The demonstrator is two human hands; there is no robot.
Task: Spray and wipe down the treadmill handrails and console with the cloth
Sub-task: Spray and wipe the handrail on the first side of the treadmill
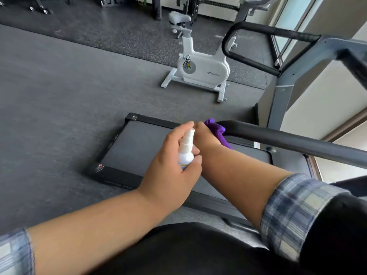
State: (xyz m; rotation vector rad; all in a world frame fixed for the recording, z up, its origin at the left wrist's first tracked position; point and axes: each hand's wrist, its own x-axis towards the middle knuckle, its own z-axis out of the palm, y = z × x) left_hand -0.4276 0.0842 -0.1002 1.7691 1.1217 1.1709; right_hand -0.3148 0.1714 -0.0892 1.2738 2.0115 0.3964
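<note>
Left hand [168,165], nearest, grips spray bottle [185,149], nozzle aimed far-right | right hand [204,135] just beyond presses purple cloth [216,129] on near handrail's [288,141] far-left end | rail's long axis runs right; right hand nearer | console unseen.

Place: a gym.
Floor [79,80]: dark speckled rubber matting, wall to wall.
Machines: a treadmill [139,147] with padded black handrails [288,141]; a white exercise bike [200,66] beside it.
Background: black weight-rack frames [156,6] along the far wall.
Light: tall windows [294,18] at right.
</note>
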